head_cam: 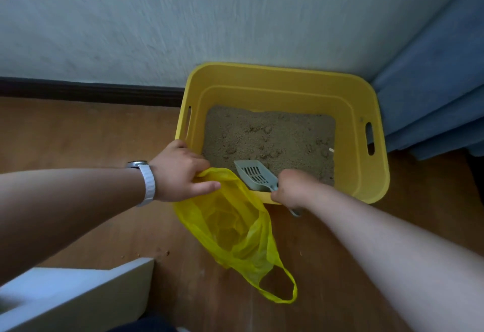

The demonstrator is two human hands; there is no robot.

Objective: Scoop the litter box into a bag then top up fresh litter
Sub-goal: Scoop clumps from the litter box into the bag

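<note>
– Where is everything?
– The litter box [366, 148], a smooth yellow plastic tub with rounded corners, sits at one o'clock, holding grainy, clumped tan litter [275, 135]. The thin, crinkly yellow bag [235, 229] hangs at its six o'clock rim; the slotted grey scoop [255, 174] is just inside.
– And the hands?
– The left hand [178, 172] pinches the bag's mouth; the right hand [294, 187] grips the scoop's handle.
– Risk?
– Held by one edge, that limp mouth may sag shut, spilling clumps onto the wooden floor [104, 135]
</note>
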